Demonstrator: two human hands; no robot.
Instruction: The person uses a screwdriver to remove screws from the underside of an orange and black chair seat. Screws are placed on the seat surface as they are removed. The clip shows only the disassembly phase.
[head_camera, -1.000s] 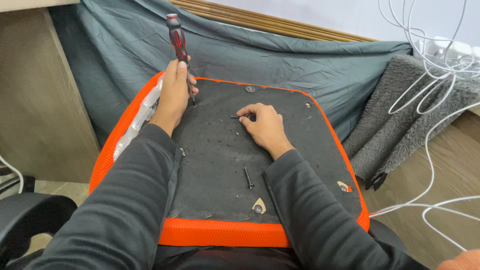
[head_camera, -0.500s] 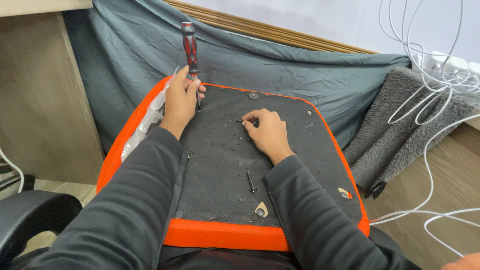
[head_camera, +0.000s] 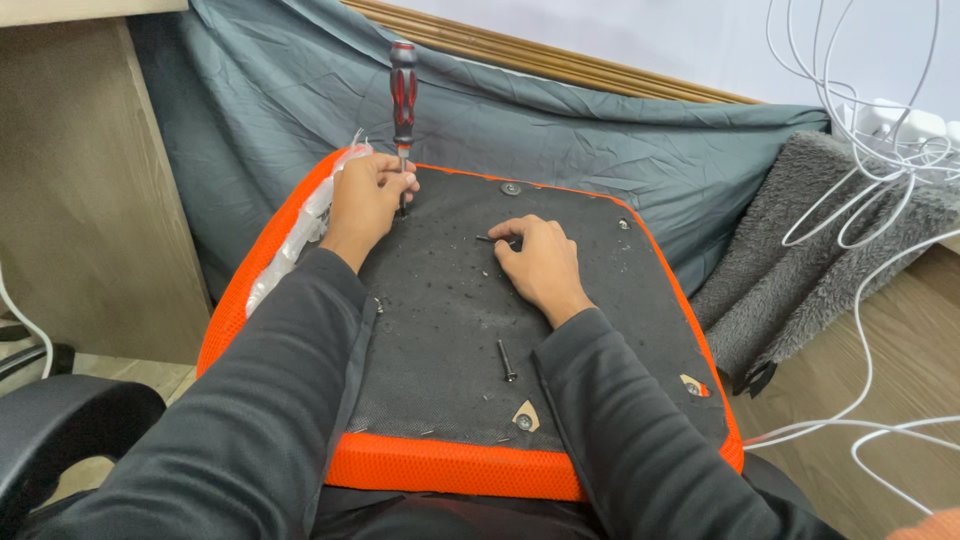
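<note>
An orange-rimmed chair seat (head_camera: 440, 470) lies upside down on my lap, its black fabric underside up. My left hand (head_camera: 366, 198) grips the shaft of a red-and-black screwdriver (head_camera: 403, 85), held upright with its tip on the seat's far left corner. My right hand (head_camera: 538, 258) rests on the fabric near the middle, its fingertips pinching a small dark screw (head_camera: 487, 239). A longer black bolt (head_camera: 505, 360) lies loose on the fabric between my forearms.
Mounting holes with metal inserts show at the far edge (head_camera: 511, 188) and near corners (head_camera: 524, 418). A grey-green sheet (head_camera: 600, 120) drapes behind, a grey fluffy rug (head_camera: 800, 230) and white cables (head_camera: 870, 200) lie right, a wooden cabinet (head_camera: 80, 180) stands left.
My left hand and the screwdriver shifted slightly right and further along the seat's far left corner. The right hand stayed on the small screw.
</note>
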